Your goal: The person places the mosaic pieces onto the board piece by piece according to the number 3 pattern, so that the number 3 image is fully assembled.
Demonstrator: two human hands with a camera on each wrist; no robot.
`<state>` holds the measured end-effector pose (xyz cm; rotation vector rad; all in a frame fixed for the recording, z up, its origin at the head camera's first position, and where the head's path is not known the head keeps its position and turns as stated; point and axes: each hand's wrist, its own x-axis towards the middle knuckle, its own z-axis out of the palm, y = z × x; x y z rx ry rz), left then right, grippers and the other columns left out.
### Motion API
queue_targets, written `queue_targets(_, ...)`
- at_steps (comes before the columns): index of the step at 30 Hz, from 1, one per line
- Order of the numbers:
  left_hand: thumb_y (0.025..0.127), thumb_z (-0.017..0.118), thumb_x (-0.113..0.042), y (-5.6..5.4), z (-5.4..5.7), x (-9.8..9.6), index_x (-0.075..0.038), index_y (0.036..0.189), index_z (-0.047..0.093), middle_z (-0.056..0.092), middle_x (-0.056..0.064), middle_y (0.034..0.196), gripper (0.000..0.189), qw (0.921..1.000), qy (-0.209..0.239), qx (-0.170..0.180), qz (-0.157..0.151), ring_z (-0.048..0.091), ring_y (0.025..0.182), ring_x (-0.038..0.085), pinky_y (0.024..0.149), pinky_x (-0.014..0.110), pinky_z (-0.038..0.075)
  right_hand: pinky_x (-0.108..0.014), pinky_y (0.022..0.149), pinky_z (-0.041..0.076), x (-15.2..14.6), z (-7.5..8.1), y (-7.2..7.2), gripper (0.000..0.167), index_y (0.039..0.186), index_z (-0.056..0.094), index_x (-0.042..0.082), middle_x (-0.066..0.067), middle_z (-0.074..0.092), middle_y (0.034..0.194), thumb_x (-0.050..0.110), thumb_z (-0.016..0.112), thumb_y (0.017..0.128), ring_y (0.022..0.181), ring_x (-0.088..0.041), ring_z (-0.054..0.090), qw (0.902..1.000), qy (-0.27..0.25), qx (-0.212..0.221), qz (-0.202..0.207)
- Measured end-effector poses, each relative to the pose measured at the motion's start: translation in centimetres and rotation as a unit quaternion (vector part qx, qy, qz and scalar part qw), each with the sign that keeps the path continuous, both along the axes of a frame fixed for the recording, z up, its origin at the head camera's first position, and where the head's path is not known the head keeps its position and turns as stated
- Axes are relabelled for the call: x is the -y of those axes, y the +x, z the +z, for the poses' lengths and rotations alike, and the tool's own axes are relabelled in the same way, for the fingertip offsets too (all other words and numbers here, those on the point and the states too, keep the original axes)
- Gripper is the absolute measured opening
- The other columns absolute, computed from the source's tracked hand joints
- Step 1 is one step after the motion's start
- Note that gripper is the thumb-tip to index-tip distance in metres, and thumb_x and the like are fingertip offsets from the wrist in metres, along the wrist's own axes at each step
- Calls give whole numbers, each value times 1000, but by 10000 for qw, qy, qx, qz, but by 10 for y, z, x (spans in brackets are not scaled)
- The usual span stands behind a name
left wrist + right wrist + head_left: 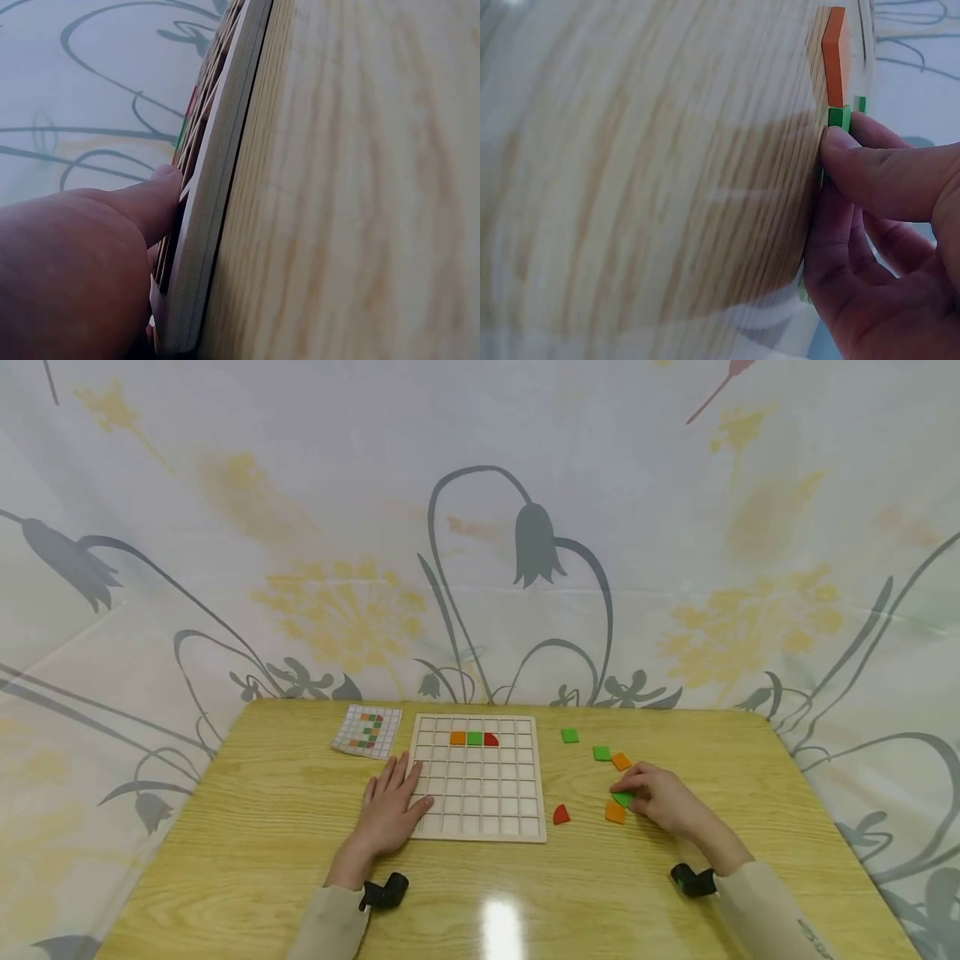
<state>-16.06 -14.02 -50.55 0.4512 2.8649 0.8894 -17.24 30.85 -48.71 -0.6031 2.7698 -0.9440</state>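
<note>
A pale gridded board lies flat on the table, with an orange square tile, a green square tile and a red rounded tile side by side in an upper row. My left hand rests on the board's left edge with fingers spread; the left wrist view shows its thumb on the rim. To the board's right, my right hand pinches a green tile between thumb and fingers, low over the table. Just below it lies an orange tile.
Left of the board is a paper card printed with a coloured grid pattern. Loose on the right lie two green tiles, another orange tile and a red rounded tile. A flower-printed curtain hangs behind the table.
</note>
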Motion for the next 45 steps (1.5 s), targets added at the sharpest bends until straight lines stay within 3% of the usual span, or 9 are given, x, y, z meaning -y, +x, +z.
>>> queue_targets(11, 106, 50, -31, 1, -6, 2, -1, 157, 26, 8, 20, 165, 64, 10000, -55, 45, 21, 2, 150, 40, 114, 64, 2, -31, 70, 51, -2, -1, 1, 24, 105, 75, 7, 0, 60, 100, -3, 76, 83, 83, -14, 57, 9979, 380, -519, 106)
queue_targets(18, 105, 51, -30, 2, -6, 0, 0, 156, 29, 10, 21, 164, 63, 10000, 32, -25, 4, 4, 150, 41, 114, 65, 3, -27, 63, 48, -4, 1, 3, 23, 105, 75, 4, 3, 58, 90, 2, 78, 83, 74, -7, 53, 9983, 310, -485, -30)
queue_targets(27, 105, 51, -29, 1, -4, -1, 0, 156, 29, 11, 21, 164, 63, 10000, -12, -51, 22, 4, 150, 41, 114, 65, 3, -29, 67, 53, -2, 3, 0, 27, 111, 74, 1, 1, 58, 91, 3, 77, 84, 79, -10, 57, 9988, 49, -357, -332)
queue_targets(35, 105, 51, -29, -1, -5, -2, 0, 156, 30, 12, 21, 164, 62, 10000, 7, -87, 41, 4, 150, 41, 114, 65, 3, -29, 67, 54, 17, -1, -8, 26, 110, 75, 1, 2, 54, 86, 2, 76, 84, 76, -10, 54, 9973, -106, -674, -254)
queue_targets(45, 105, 52, -29, -1, -5, -1, 0, 156, 29, 12, 21, 164, 63, 10000, -7, -84, 51, 5, 150, 41, 114, 65, 4, -30, 70, 55, 58, -6, -18, 27, 112, 74, 1, 1, 55, 88, 4, 76, 85, 77, -11, 54, 9966, -324, -747, -112)
